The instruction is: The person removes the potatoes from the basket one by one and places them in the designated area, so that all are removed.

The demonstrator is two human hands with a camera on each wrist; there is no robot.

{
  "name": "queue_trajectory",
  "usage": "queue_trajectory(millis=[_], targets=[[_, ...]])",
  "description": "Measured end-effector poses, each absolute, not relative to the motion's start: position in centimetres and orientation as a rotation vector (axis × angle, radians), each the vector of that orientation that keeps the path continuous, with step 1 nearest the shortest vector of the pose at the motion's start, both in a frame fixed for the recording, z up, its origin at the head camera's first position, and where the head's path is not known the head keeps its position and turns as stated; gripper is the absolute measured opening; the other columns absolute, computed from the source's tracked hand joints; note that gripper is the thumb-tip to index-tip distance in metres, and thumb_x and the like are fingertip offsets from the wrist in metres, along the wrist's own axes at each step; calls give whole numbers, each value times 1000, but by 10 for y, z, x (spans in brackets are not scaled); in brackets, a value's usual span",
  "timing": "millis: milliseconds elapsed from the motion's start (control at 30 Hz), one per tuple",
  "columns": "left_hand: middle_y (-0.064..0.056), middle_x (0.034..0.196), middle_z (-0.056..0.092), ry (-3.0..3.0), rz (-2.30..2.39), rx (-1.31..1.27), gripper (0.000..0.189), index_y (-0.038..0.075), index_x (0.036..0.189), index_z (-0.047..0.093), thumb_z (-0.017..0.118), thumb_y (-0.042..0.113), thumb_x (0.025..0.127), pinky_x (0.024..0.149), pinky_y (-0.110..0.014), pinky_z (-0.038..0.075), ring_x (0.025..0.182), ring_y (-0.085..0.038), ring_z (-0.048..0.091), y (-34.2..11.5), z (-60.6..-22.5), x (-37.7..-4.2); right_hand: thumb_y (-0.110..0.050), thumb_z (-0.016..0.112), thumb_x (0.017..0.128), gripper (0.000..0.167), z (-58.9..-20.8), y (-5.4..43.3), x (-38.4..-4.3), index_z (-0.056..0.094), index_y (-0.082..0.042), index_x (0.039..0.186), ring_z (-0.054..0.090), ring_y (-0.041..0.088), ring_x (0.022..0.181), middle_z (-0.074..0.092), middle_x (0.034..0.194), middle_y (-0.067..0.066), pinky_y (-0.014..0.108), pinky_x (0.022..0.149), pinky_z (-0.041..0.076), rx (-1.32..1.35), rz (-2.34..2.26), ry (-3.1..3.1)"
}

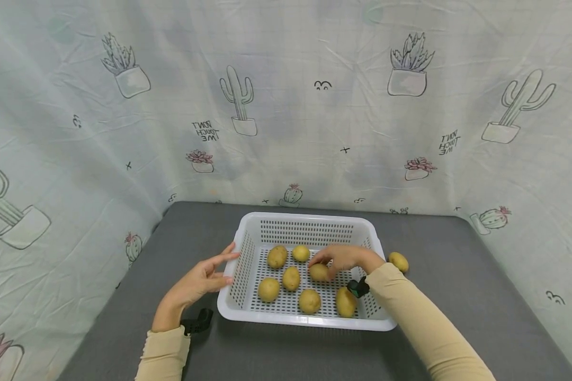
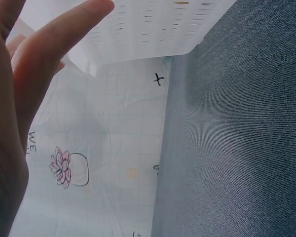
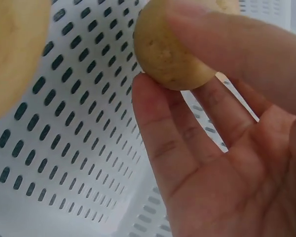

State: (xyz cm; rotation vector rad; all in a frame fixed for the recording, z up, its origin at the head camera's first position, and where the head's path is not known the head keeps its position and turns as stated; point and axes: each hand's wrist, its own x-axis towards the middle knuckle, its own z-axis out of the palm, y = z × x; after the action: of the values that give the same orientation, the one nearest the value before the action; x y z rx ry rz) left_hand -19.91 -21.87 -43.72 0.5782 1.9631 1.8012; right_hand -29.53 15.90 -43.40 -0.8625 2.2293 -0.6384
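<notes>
A white perforated plastic basket (image 1: 305, 319) stands on the grey table with several yellow potatoes spread over its bottom. Inside it, my right hand (image 1: 344, 257) pinches one potato (image 1: 319, 272) between thumb and fingers. The right wrist view shows the thumb on one side of this potato (image 3: 167, 54) and the fingertips on the other. At the basket's left rim, my left hand (image 1: 195, 280) has its fingers extended and its fingertips at the edge. In the left wrist view the fingers (image 2: 64, 37) lie beside the basket's wall (image 2: 148, 29), and whether they press on it I cannot tell.
One potato (image 1: 398, 262) lies outside the basket on the table, by its right side, close to the right forearm. Another potato (image 1: 346, 302) sits in the basket under the right wrist. A cloth printed with cacti (image 1: 286, 106) hangs behind the grey tabletop (image 1: 457, 296).
</notes>
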Motion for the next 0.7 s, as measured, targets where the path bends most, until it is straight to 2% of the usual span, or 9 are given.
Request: queue_trajectory(millis=[100, 300, 700], targets=[[-4, 160, -9, 1962, 1804, 581, 65, -1, 148, 25, 58, 5, 93, 85, -32, 52, 115, -40, 56, -219, -437, -199, -2, 70, 76, 55, -433, 160, -297, 60, -12, 129, 52, 28, 121, 58, 132, 3, 47, 101, 40, -887, -689, 2226], [-4, 160, -9, 1956, 1812, 588, 65, -2, 148, 25, 58, 4, 92, 84, -33, 52, 115, -41, 55, -219, -438, -200, -9, 72, 78, 54, -433, 164, -299, 59, -14, 130, 52, 26, 118, 56, 132, 4, 48, 99, 41, -877, -768, 2257], [-4, 161, -7, 1956, 1816, 583, 66, -1, 148, 26, 60, 4, 92, 85, -33, 52, 116, -40, 56, -219, -439, -199, -18, 72, 81, 57, -427, 171, -300, 54, -13, 135, 47, 33, 126, 52, 138, 9, 54, 103, 36, -859, -962, 2256]])
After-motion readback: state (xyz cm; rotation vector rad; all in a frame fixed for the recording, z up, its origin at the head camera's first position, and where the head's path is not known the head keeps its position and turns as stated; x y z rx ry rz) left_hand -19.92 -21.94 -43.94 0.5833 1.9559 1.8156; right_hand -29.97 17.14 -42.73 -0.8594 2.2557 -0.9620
